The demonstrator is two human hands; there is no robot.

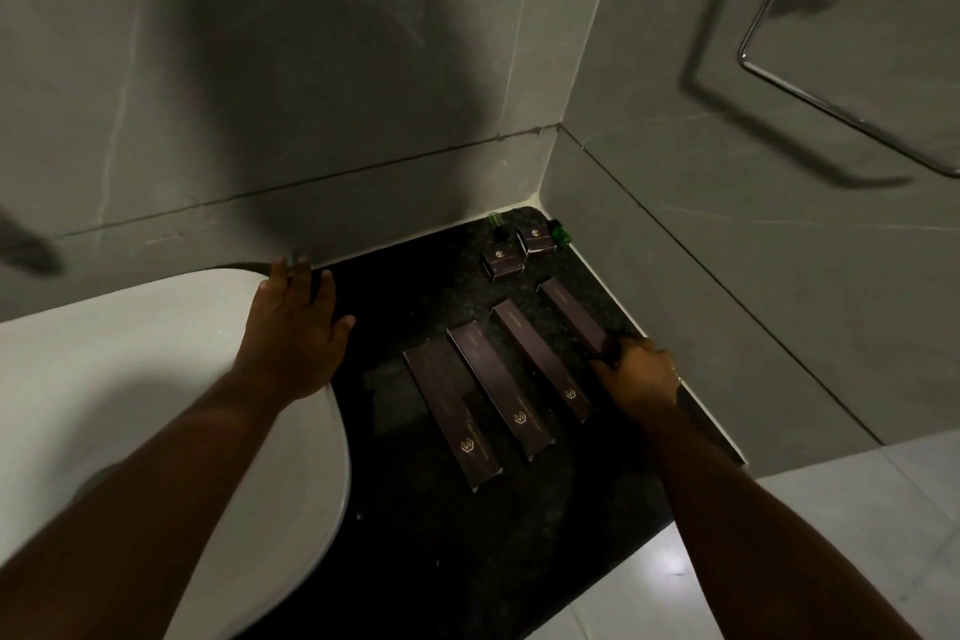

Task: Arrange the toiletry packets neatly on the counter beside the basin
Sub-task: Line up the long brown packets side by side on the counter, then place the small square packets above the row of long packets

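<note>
Speckled black counter (415,535), slim packets (519,390).

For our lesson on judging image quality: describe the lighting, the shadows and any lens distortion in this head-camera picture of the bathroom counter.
Head view: dim overall; a large soft shadow falls on the back wall, and the towel ring casts a darker one on the side wall. The black counter swallows detail, though the long packets show faint gold logos. Wide-angle bending curves the wall seams; the left hand and right hand are slightly soft.

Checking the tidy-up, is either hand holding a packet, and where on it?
The right hand grips the rightmost long packet at its near end. The left hand holds nothing; it rests on the basin rim.
</note>
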